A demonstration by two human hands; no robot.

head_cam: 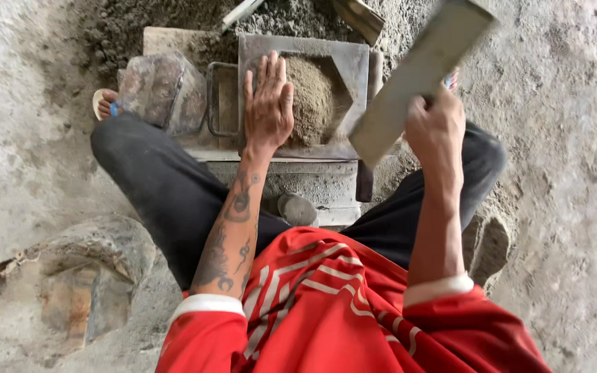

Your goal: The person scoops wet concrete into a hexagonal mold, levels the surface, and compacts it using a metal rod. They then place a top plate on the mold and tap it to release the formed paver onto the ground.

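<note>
One mould (361,59) of sand (312,97): left hand (269,103) spread flat on it, right hand (435,128) clenched round one board (419,76) raised above.

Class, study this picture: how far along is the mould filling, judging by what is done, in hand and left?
Done: the metal mould already holds a heap of sandy mix. In hand: the left hand presses flat on that mix, while the right hand holds a flat board raised above it. Left: the mix still stands humped, not level with the rim, so it appears unfinished.
</note>
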